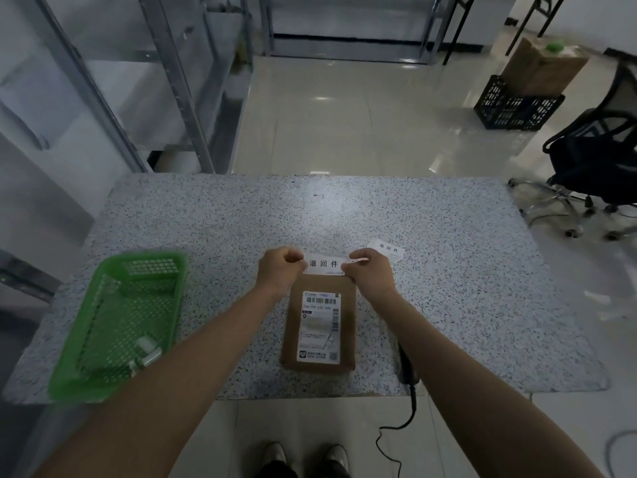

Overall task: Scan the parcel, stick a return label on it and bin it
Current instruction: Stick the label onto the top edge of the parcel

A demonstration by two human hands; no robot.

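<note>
Speckled table (448,270): green basket (103,374) at left. Brown parcel (319,326) centre, shipping sticker up. Left hand (277,270) and right hand (370,274) both pinch return label (323,263) above parcel's far edge. Spare label (386,248) just right.

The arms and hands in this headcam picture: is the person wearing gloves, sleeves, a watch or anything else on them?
Nothing shows on them. The left hand and the right hand are bare, with no gloves, and I can make out no rings. Both forearms are uncovered up to the bottom edge of the picture, with no sleeve, watch or wristband in view. Further down, only pale shoes show on the floor.
</note>
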